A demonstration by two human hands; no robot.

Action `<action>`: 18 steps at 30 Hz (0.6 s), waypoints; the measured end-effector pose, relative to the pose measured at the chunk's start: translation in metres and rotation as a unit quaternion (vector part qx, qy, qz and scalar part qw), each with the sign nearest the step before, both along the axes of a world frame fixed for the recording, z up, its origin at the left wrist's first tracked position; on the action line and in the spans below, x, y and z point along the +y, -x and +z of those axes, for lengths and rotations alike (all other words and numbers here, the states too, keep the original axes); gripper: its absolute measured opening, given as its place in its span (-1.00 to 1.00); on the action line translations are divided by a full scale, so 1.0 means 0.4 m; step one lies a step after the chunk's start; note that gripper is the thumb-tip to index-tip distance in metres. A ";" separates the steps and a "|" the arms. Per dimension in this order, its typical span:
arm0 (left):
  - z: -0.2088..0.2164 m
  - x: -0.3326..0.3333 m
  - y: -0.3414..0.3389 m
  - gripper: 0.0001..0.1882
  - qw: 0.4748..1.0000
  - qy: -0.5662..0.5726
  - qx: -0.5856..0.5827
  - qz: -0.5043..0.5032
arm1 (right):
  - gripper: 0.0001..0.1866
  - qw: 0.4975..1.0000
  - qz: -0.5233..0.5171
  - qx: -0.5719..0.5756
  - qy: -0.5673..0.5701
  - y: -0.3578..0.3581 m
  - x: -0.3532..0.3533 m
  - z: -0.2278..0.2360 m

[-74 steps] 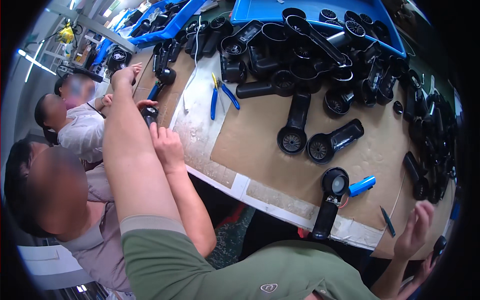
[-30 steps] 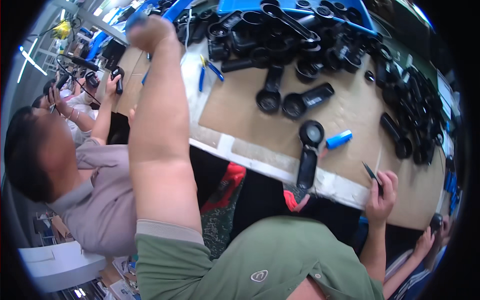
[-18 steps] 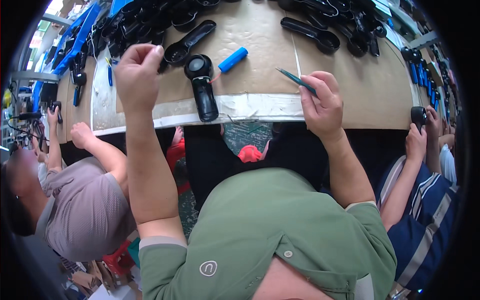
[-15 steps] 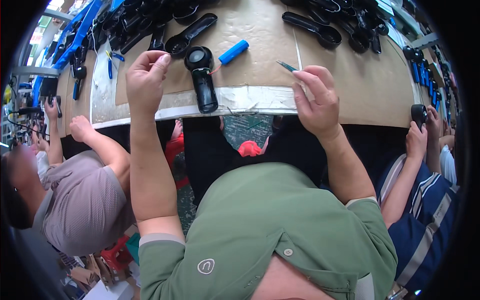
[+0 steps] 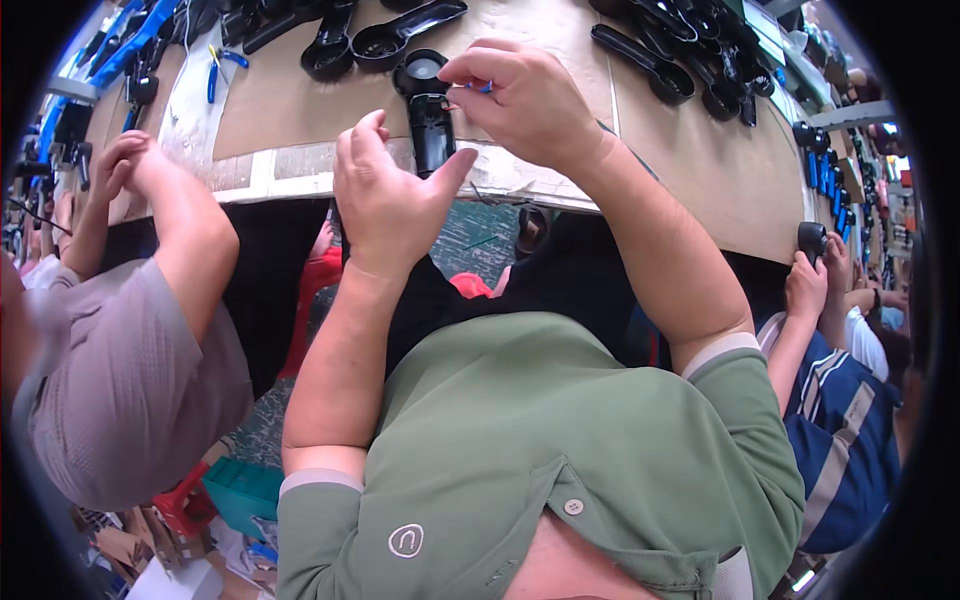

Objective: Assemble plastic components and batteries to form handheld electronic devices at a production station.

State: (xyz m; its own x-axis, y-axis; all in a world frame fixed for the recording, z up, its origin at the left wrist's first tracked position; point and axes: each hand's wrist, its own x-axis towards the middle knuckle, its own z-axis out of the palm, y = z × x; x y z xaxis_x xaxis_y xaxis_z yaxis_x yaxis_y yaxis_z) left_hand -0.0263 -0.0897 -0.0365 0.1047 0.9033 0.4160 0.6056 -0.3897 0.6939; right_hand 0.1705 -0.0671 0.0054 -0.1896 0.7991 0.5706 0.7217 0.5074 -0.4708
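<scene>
A black handheld housing (image 5: pixel 432 138) with a round head lies at the table's near edge, its hollow handle pointing toward me. Just left of the handle is my left hand (image 5: pixel 393 195), open, thumb spread wide across its lower end. From the right, my right hand (image 5: pixel 525 100) reaches over beside the round head, fingers curled closed. Between thumb and fingers shows a bit of a blue cylindrical battery (image 5: pixel 486 87); the rest is hidden. A short red wire (image 5: pixel 449 106) runs at the housing's side. Dark tweezers (image 5: pixel 640 158) lie partly behind my right forearm.
More black housings (image 5: pixel 408 30) lie along the table's far side, with another group (image 5: pixel 655 65) at the right. Blue-handled pliers (image 5: pixel 213 75) rest at the left. A person (image 5: pixel 140 350) sits at my left; another's hand (image 5: pixel 805 285) at my right holds a black device.
My right hand has put down the tweezers and moved left to the battery. My left hand has come down and right beside the housing, its pinch opened. The view has shifted.
</scene>
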 end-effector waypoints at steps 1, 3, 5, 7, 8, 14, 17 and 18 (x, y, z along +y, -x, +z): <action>-0.007 0.001 -0.003 -0.21 1.000 -0.008 0.005 -0.004 | -0.88 1.000 0.002 -0.014 0.010 0.006 0.009 0.003; -0.014 -0.003 -0.004 -0.17 1.000 -0.017 0.005 -0.006 | -0.90 0.999 0.007 -0.034 0.020 0.020 0.017 0.007; -0.017 -0.010 -0.003 -0.18 1.000 -0.009 0.023 -0.009 | -0.90 0.998 0.005 -0.060 0.012 0.030 0.021 0.001; -0.020 -0.013 -0.004 -0.20 0.999 0.000 0.043 -0.013 | -0.90 0.997 0.001 -0.083 0.004 0.036 0.025 -0.006; -0.022 -0.013 -0.004 -0.20 0.999 0.000 0.041 -0.013 | -0.90 0.996 0.002 -0.086 0.004 0.036 0.026 -0.007; -0.042 -0.012 -0.007 -0.26 0.998 -0.042 0.045 -0.013 | -0.90 0.993 0.022 -0.116 -0.010 0.034 0.030 -0.018; -0.047 -0.009 -0.008 -0.28 0.997 -0.062 0.046 -0.007 | -0.90 0.994 0.030 -0.101 -0.014 0.036 0.022 -0.022; -0.047 -0.010 -0.008 -0.28 0.997 -0.062 0.046 -0.009 | -0.90 0.994 0.028 -0.101 -0.014 0.035 0.021 -0.025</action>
State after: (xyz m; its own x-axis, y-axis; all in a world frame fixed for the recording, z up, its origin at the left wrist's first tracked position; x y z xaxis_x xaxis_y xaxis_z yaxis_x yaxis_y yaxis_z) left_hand -0.0230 -0.0935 -0.0554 0.1632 0.8433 0.5121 0.6574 -0.4800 0.5808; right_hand 0.1565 -0.0587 -0.0044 -0.3471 0.7681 0.5381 0.7698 0.5610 -0.3043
